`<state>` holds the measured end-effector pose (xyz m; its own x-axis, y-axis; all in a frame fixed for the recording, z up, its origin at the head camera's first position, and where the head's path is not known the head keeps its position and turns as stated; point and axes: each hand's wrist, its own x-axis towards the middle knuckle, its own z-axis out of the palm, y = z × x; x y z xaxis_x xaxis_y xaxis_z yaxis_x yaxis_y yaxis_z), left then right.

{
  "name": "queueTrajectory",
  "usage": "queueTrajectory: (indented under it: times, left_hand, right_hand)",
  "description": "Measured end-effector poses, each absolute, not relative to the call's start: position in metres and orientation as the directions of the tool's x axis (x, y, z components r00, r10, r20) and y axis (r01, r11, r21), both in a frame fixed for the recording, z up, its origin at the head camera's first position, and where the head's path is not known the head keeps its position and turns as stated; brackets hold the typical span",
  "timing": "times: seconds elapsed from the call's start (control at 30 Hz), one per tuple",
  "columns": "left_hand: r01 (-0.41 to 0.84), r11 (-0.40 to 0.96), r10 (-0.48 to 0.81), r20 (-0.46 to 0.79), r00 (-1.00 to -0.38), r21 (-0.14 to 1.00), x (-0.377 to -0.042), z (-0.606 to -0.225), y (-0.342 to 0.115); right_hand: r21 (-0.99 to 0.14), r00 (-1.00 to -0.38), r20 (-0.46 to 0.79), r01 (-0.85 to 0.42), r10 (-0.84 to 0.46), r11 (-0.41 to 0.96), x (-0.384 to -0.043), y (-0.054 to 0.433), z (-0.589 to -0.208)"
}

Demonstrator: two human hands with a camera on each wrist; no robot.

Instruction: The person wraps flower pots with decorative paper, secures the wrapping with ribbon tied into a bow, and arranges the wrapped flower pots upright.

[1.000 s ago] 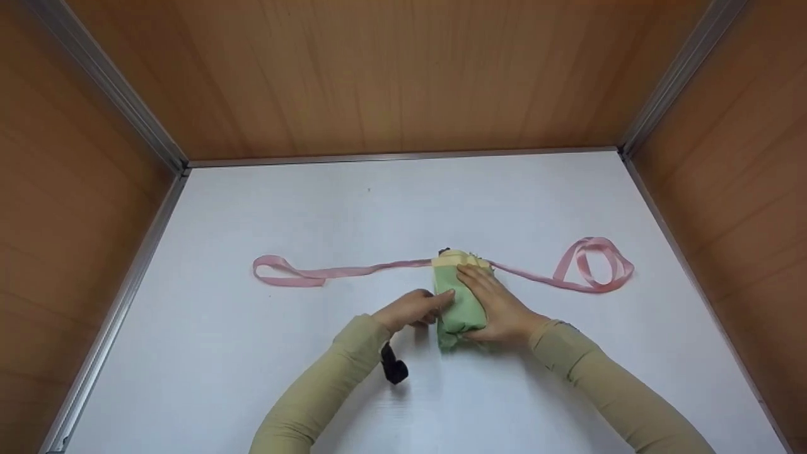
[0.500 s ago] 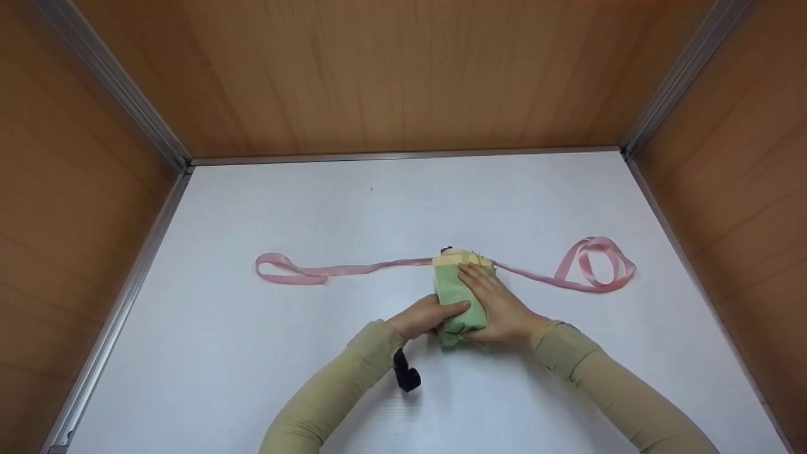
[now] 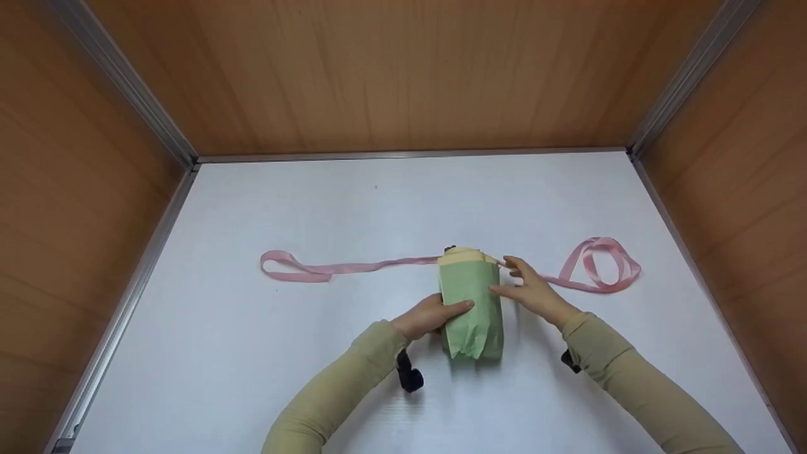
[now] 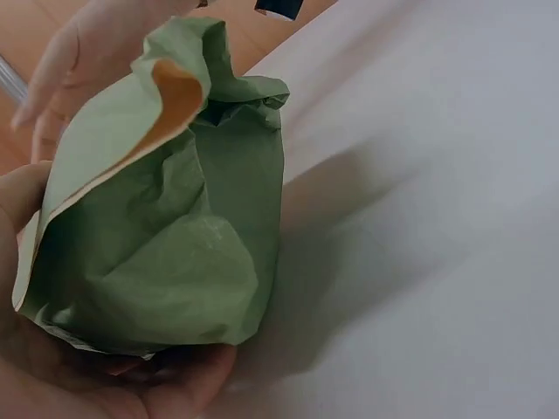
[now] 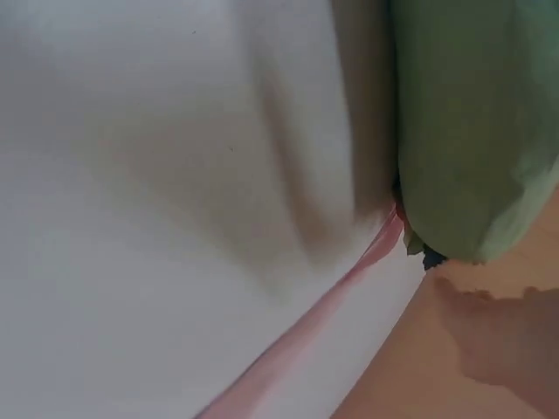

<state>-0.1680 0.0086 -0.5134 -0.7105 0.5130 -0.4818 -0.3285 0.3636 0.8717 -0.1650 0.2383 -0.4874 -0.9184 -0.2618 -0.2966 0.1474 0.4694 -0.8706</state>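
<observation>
A green paper-wrapped bundle (image 3: 476,306) with a pale yellow upper edge sits mid-table, across a long pink ribbon (image 3: 356,268). From its left side my left hand (image 3: 429,315) grips it, thumb on top. In the left wrist view the lower end of the green wrapping (image 4: 166,262) gapes in crumpled folds, with fingers underneath. My right hand (image 3: 536,299) hovers at the bundle's right edge, fingers spread; whether a fingertip touches the paper I cannot tell. What lies inside the wrapping is mostly hidden; a small dark bit (image 3: 449,248) shows at the top.
To the right the ribbon ends in a loose coil (image 3: 605,290); to the left it folds into a flat loop (image 3: 271,254). Wooden panels (image 3: 403,75) wall the white table (image 3: 315,208) at the back and both sides. Black wrist gear (image 3: 410,378) hangs below the left cuff.
My right hand has come off the bundle and shifted right. The green wrapping now looks wider, its lower end flared out. My left thumb has moved further onto it.
</observation>
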Motion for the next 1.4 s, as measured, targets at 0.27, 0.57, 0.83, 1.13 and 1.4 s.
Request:
queueTrajectory:
  times: [0.27, 0.57, 0.83, 1.13, 1.4]
  left_hand:
    - [-0.325, 0.368, 0.488, -0.479, -0.729, 0.871, -0.166, -0.516, 0.007]
    - [-0.326, 0.313, 0.492, -0.446, -0.748, 0.892, -0.157, -0.519, 0.010]
    - [-0.313, 0.265, 0.499, -0.407, -0.765, 0.912, -0.154, -0.501, 0.018]
    - [-0.243, 0.225, 0.394, -0.316, -0.863, 0.943, -0.177, -0.491, 0.033]
    - [-0.232, 0.167, 0.318, -0.275, -0.907, 0.958, -0.197, -0.504, 0.046]
  right_hand:
    - [-0.833, -0.714, -0.553, 0.481, -0.429, 0.274, -0.151, 0.237, -0.509]
    - [-0.863, -0.742, -0.504, 0.438, -0.441, 0.250, -0.141, 0.231, -0.520]
    - [-0.883, -0.796, -0.470, 0.430, -0.381, 0.190, -0.138, 0.236, -0.500]
    - [-0.902, -0.866, -0.426, 0.429, -0.263, 0.049, -0.166, 0.238, -0.491]
    - [-0.883, -0.868, -0.460, 0.469, -0.186, -0.003, -0.191, 0.235, -0.501]
